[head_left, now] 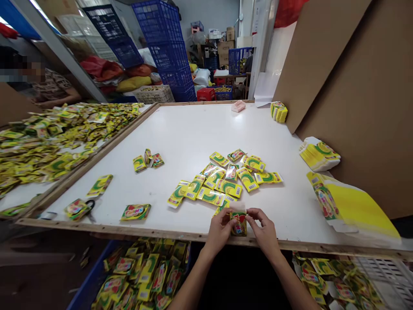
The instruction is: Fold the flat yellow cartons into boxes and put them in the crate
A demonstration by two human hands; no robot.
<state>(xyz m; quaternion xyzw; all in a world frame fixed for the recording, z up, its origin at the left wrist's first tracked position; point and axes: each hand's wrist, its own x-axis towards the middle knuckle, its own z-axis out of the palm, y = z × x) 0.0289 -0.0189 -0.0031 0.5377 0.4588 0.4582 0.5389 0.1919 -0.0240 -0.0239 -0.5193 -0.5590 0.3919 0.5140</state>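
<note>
Near the front edge of the white table (193, 129), a small yellow-green packet (238, 224) is held between my two hands. My left hand (222, 226) grips its left side, the thumb lying on its front. At the packet's upper right, the fingers of my right hand (262, 226) are pinched together on the edge. A pale flap stands up at the packet's top. Just beyond my hands lies a loose spread of similar yellow packets (228, 188), partly overlapping. A single packet (135, 212) rests further left.
Black-handled scissors (90, 207) lie beside a packet at the left. Flat yellow card stacks (319, 154) line the right side by brown cardboard (364, 107). A blue crate (97, 273) of packets stands below the table edge. A person (54, 86) sits beyond a packet heap (64, 137).
</note>
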